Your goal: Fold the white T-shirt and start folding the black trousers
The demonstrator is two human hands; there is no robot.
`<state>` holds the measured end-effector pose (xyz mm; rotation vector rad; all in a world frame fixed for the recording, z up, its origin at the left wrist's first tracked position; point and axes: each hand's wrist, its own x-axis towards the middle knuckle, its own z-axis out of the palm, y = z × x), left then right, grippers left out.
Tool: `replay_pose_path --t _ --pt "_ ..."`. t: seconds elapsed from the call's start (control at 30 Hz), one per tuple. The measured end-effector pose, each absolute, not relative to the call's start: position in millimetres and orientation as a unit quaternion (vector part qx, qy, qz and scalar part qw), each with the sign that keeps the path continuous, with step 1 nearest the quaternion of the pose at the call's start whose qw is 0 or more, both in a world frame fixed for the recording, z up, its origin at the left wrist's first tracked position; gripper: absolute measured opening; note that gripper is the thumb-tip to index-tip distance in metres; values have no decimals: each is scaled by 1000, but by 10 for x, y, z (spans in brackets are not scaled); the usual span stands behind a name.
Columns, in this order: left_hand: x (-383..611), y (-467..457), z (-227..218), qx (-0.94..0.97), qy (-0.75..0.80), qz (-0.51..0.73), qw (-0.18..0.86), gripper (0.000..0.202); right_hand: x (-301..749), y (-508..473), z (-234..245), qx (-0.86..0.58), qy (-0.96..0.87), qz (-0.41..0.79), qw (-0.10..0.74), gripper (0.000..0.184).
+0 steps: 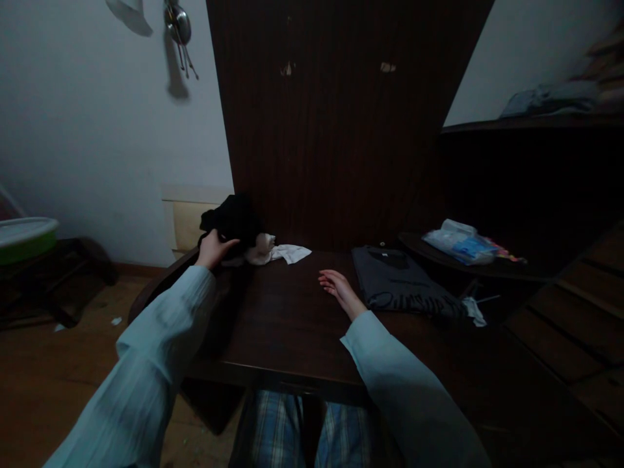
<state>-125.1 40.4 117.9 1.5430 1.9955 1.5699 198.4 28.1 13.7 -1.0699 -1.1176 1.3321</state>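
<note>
At the left end of the dark wooden desk, my left hand grips a bunched black cloth. Its thumb shows in front, while its other fingers are partly hidden by the fabric. Crumpled white cloth lies just right of the black one, beside a small beige, fuzzy-looking piece. My right hand hovers above the middle of the desk, fingers loosely extended, holding nothing. To its right lies a folded dark grey shirt with black lettering along its near edge.
A tall dark panel rises behind the desk. On a low corner shelf at right sits a clear and blue plastic packet. A higher shelf bears folded cloth. A green-sided tub stands on a stool at far left.
</note>
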Motion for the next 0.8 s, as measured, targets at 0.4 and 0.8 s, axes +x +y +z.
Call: replay_pose_path --t 0.4,0.8 --pt "-898 321 265 437 748 473 162 23 1817 235 133 -470 -524 506 498 16" --pt "-689 182 115 421 697 576 -66 30 2907 242 480 -774 -569 -78 264 47"
